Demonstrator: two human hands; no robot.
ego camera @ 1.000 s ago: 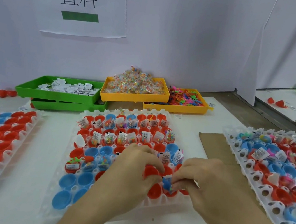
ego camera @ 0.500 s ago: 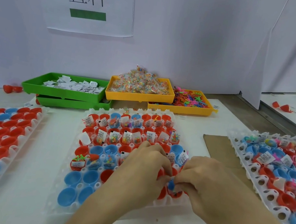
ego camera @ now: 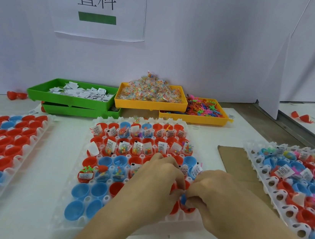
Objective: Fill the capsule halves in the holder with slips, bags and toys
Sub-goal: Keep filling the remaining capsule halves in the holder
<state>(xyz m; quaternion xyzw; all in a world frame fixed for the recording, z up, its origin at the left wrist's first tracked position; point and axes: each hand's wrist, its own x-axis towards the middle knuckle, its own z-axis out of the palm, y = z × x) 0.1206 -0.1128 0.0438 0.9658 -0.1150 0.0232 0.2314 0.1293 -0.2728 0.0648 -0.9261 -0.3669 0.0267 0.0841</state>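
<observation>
We have both hands down over the near right corner of the middle holder [ego camera: 73, 204]: left hand [ego camera: 156, 183] curled, fingertips buried among the red cups, and we cannot tell what it grips, if anything; right hand [ego camera: 216, 195] curled with its fingers pinching a small blue piece [ego camera: 183, 199] at the gap between the hands, probably a toy, view too blocked to be sure. That piece looks light and rubbery, so we judge a fingertip pinch is all it needs; its long axis is hidden. Capsule halves [ego camera: 80, 190] sit mouth-up in the holder's sockets, thin stiff plastic, light, likely to pop out if levered, so steadying one by the rim seems right. Far rows already carry slips [ego camera: 162, 145] standing upright and small bags; near left blue cups are empty. Behind: green tray [ego camera: 35, 94] of slips, yellow tray [ego camera: 150, 104] of bags, second yellow tray [ego camera: 192, 119] of toys. Left holder [ego camera: 37, 139] has bare halves; right holder [ego camera: 255, 162] is filled, partly on cardboard [ego camera: 228, 154].
</observation>
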